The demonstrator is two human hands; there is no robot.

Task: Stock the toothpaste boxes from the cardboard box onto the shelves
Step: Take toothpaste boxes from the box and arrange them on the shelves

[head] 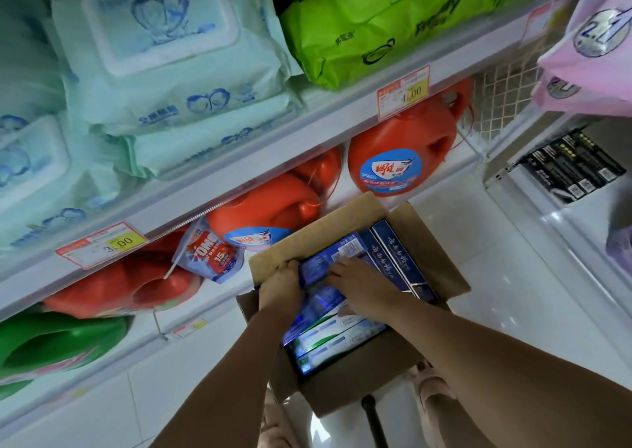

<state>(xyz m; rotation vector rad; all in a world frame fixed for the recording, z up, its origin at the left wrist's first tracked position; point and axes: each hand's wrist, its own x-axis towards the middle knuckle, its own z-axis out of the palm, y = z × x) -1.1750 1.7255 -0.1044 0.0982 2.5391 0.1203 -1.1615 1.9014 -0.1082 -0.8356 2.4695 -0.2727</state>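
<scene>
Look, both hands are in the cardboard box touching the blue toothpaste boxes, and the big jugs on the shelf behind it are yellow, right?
Almost. In the head view the big jugs on the shelf are red-orange, not yellow. The rest is right: the left hand and right hand are in the cardboard box, touching the blue toothpaste boxes.

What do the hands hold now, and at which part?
The left hand grips a toothpaste box at one end; the right hand rests on its top.

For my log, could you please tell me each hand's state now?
Left hand: grips a toothpaste box by its end.
Right hand: open, fingers flat on that box.
</scene>
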